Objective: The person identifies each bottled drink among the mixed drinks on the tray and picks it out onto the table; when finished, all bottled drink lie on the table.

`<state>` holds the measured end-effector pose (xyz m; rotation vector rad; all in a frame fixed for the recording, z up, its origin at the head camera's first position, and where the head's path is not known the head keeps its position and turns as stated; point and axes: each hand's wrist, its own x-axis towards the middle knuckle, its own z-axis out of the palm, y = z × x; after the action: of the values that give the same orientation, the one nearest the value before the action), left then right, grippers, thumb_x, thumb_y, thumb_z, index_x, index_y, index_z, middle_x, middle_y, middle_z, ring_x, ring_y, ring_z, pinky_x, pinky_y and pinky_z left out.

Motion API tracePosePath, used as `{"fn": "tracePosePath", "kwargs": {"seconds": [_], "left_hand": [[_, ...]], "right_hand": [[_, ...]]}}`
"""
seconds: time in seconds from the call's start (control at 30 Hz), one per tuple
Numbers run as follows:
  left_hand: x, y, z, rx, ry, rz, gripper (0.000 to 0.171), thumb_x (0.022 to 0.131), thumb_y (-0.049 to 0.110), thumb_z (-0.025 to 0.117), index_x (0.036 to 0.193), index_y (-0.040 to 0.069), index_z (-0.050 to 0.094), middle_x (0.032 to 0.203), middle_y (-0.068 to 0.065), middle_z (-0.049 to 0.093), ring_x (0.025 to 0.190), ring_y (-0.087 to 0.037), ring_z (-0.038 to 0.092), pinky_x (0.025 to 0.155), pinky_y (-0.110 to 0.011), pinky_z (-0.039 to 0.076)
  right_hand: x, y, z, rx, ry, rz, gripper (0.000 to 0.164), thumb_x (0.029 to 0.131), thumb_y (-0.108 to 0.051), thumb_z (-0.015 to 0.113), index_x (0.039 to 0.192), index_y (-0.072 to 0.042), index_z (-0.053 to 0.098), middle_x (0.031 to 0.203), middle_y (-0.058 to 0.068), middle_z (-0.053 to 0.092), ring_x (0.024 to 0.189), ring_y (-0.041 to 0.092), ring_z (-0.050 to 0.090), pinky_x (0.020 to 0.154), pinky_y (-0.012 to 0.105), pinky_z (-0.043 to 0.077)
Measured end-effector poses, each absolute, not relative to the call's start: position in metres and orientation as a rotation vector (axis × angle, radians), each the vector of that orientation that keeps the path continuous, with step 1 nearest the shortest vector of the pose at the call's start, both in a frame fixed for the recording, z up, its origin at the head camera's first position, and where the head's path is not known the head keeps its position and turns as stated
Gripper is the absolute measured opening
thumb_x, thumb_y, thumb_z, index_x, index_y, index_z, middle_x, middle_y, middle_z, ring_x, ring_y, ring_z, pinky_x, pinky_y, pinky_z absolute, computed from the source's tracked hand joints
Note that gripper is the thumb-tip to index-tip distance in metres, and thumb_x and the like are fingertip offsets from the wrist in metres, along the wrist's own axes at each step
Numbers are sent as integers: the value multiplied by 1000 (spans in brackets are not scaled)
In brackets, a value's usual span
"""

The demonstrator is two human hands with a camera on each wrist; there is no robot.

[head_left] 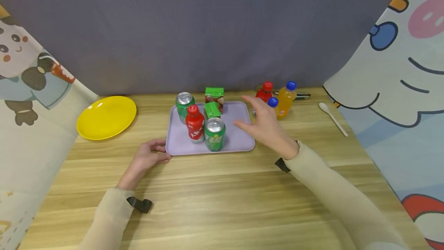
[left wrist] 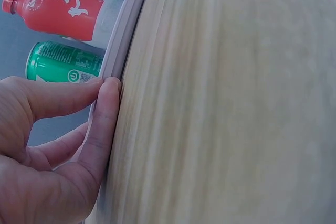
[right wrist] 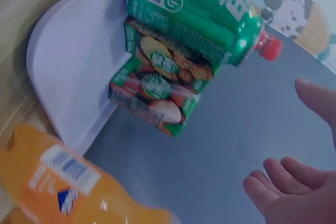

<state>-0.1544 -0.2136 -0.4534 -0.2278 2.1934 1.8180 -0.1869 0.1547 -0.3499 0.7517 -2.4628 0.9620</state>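
Observation:
A pale purple tray (head_left: 236, 142) carries two green cans (head_left: 214, 136), a red-capped bottle (head_left: 195, 126) and two small green-topped drink cartons (head_left: 214, 95). At its near left corner, my left hand (head_left: 149, 154) pinches the rim; the left wrist view shows thumb and forefinger meeting on the tray edge (left wrist: 122, 40). My right hand (head_left: 265, 126) hovers over the tray's right end, thumb and fingers spread apart, nothing between them. Just beyond it stand an orange drink bottle (head_left: 286, 99), a second blue-capped bottle (head_left: 273, 103) and another red-capped bottle (head_left: 265, 91), partly hidden by the hand.
To the left on the wooden table (head_left: 222, 203) lies a yellow plate (head_left: 106, 118). A white spoon (head_left: 333, 119) rests at the far right. Behind the bottles, a dark-handled utensil (head_left: 303, 96) is partly covered. A grey cloth (head_left: 208, 30) rises along the back edge.

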Motion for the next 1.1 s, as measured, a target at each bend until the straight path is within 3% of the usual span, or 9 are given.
{"fn": "tracePosePath", "kwargs": {"seconds": [0.4, 0.7, 1.1], "left_hand": [[-151, -216, -454, -219, 2177, 1830, 58, 81, -14, 66, 133, -13, 41, 104, -25, 52, 78, -22, 65, 76, -35, 59], [-152, -215, -452, -213, 2175, 1831, 59, 80, -16, 66, 133, -14, 40, 104, -27, 53, 77, -22, 65, 75, -36, 59], [-154, -213, -453, -237, 2170, 1825, 60, 80, -17, 66, 133, -15, 39, 103, -26, 53, 74, -20, 65, 74, -35, 59]], "right_hand": [[-199, 112, -359, 835, -2570, 1075, 70, 76, -38, 81, 133, -9, 54, 130, 5, 56, 112, 21, 53, 93, 35, 48], [-203, 89, -358, 922, -2587, 1048, 74, 76, -42, 80, 132, -3, 53, 128, 10, 57, 101, 25, 58, 87, 33, 51], [-211, 66, -359, 876, -2768, 1089, 79, 74, -43, 81, 136, -6, 49, 129, 6, 56, 111, 19, 55, 92, 28, 50]]}}
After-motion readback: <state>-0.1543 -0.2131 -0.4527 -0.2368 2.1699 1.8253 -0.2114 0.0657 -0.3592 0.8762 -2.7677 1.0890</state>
